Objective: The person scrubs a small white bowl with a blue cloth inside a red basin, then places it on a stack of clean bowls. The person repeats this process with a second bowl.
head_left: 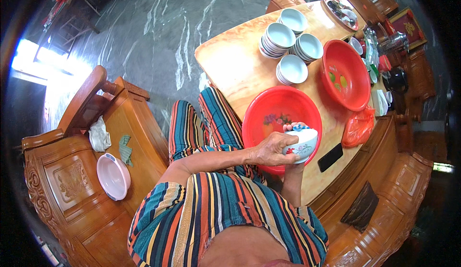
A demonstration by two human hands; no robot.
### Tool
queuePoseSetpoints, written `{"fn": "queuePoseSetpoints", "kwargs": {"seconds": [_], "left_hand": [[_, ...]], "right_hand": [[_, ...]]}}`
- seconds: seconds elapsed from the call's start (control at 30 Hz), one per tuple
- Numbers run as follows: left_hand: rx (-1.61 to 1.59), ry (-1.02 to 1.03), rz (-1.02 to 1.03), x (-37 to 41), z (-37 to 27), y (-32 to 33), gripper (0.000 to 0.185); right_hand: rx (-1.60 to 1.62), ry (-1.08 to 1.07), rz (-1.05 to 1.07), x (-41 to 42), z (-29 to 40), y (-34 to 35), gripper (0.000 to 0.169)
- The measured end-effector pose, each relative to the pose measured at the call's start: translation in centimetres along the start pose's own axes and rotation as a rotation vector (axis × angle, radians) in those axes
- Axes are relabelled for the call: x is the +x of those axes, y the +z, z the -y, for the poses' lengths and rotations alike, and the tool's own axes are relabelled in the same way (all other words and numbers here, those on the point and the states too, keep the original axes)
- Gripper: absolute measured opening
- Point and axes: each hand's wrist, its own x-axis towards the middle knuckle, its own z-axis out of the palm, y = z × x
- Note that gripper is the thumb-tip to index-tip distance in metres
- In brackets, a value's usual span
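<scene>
A white bowl with painted flowers (304,148) is tilted over the near right part of a red plastic basin (254,122). My left hand (275,150) grips its left side, the thumb low on the outer wall. My right hand (289,126) is mostly hidden behind the bowl; its fingertips show at the far side, against a small blue-and-white cloth (300,127). Beyond the basin stand several stacks of bowls, among them a near stack (293,69), a left stack (280,36), a right stack (310,46) and a far stack (293,20).
A second red basin (345,76) sits on the marble-patterned table (230,65) at the right. Nearby lie a black phone (330,157) and a red plastic bag (358,128). An oval tray (354,23) is farther off. A wooden bench at left bears a pink basin (113,177) and cloths (99,135).
</scene>
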Motion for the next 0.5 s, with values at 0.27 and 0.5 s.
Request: {"fn": "queuePoseSetpoints", "kwargs": {"seconds": [0.27, 0.5], "left_hand": [[0.190, -0.095, 0.041, -0.5, 0.3, -0.4, 0.022], [0.199, -0.303, 0.083, -0.6, 0.1, -1.1, 0.023]], "right_hand": [[-0.597, -0.379, -0.024, -0.5, 2.8, 1.8, 0.035], [-0.950, -0.466, 0.170, -0.6, 3.1, 2.9, 0.029]]}}
